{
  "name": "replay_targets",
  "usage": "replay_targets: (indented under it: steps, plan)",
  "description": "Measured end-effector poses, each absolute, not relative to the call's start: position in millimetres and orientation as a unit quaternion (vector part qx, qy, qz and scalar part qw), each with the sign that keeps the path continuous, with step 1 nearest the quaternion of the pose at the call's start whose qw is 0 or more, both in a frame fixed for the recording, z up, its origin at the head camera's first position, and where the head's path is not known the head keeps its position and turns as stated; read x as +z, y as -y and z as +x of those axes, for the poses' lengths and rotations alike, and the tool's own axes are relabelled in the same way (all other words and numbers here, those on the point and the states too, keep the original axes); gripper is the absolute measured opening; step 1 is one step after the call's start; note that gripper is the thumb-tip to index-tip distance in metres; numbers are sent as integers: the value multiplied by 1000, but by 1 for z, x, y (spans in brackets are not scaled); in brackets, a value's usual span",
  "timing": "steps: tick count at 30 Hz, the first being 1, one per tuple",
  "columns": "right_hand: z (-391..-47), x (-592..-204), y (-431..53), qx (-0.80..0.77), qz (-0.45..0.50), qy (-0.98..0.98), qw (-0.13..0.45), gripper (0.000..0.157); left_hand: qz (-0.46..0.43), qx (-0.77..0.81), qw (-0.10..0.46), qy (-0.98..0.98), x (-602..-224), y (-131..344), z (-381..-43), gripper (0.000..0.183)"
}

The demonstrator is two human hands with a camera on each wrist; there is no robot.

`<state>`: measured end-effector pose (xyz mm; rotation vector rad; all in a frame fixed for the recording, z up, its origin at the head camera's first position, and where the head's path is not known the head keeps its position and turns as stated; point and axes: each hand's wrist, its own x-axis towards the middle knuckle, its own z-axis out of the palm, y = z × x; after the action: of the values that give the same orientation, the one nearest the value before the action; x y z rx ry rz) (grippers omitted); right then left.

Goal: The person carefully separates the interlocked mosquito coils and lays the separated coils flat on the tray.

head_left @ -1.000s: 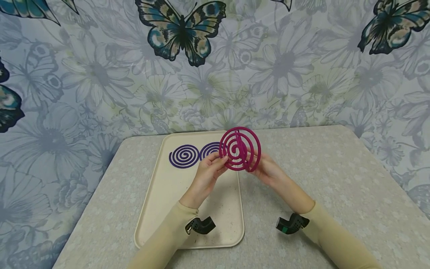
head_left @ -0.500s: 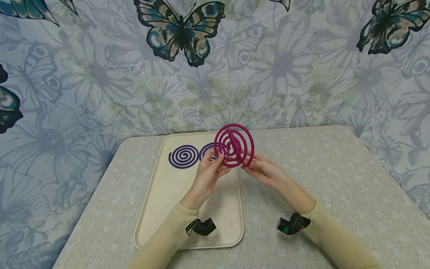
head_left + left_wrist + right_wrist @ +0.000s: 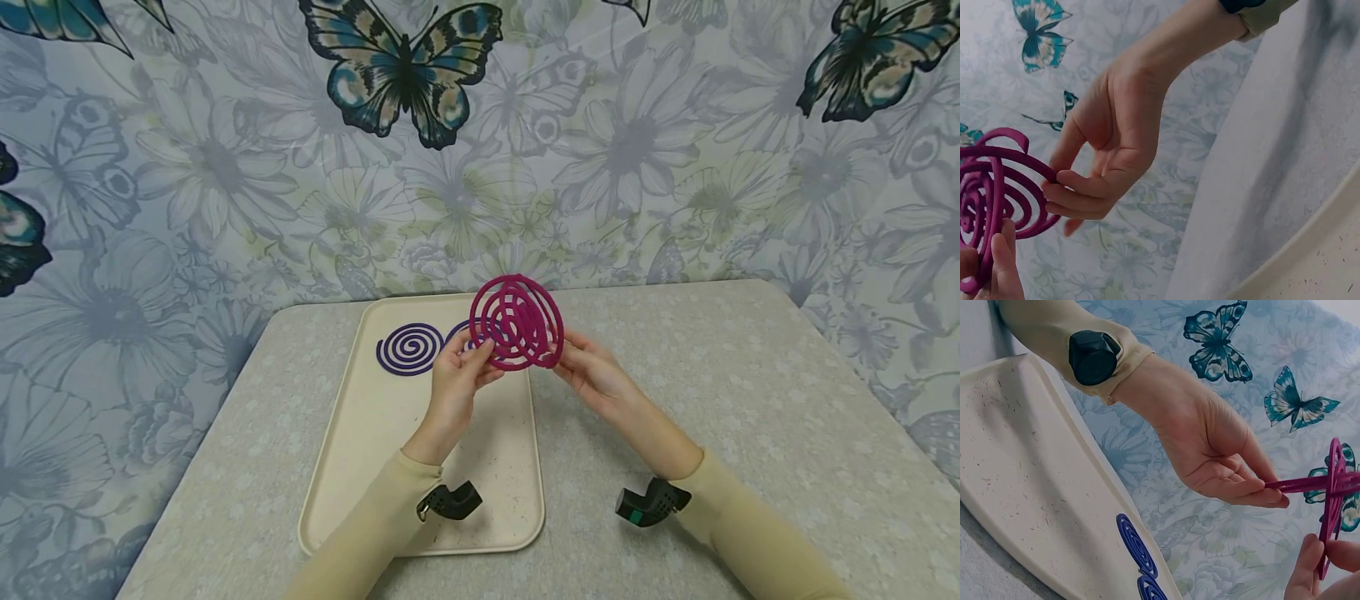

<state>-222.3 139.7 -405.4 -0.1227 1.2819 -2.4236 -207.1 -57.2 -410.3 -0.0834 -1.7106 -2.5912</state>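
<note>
Two magenta mosquito coils [image 3: 537, 329], crossed through each other at an angle, are held up above the tray's far right corner. My left hand [image 3: 453, 383] pinches the edge of one coil between thumb and fingers. On the other side my right hand [image 3: 600, 379] pinches the edge of the other coil. In the left wrist view the right hand [image 3: 1125, 125] grips a coil's outer ring, and the left fingertips [image 3: 1005, 262] show at the lower left. In the right wrist view the left hand [image 3: 1204, 444] holds one coil edge-on, with the magenta coils [image 3: 1334, 481] crossing.
A cream tray [image 3: 420, 492] with small crumbs lies on the pale patterned tablecloth [image 3: 720, 375]. At its far end sit a dark purple-blue coil [image 3: 412, 350] and a second such coil [image 3: 1150, 590], partly hidden in the head view. A butterfly-print backdrop [image 3: 637, 200] stands behind.
Both hands have shifted the magenta coils a little left and up. One coil has turned against the other, so their rings overlap differently. The purple-blue coils have stayed in place.
</note>
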Motion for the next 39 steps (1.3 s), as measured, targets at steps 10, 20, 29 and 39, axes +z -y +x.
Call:
replay_targets:
  steps: [10, 20, 29, 39]
  plan:
    - [-222, -406, -145, -866, -82, -405, 281, 38, -56, -828, -72, 553, -413, 55, -203, 18]
    - [-229, -414, -152, -860, -150, -388, 295, 42, -94, -819, -136, 549, -411, 58, -201, 10]
    - [-231, -414, -157, -862, -203, -375, 274, 29, -78, -806, -109, 576, -413, 62, -204, 15]
    - [-235, -410, -162, -846, -111, -486, 191, 29, -133, -764, -17, 631, -414, 66, -208, 48]
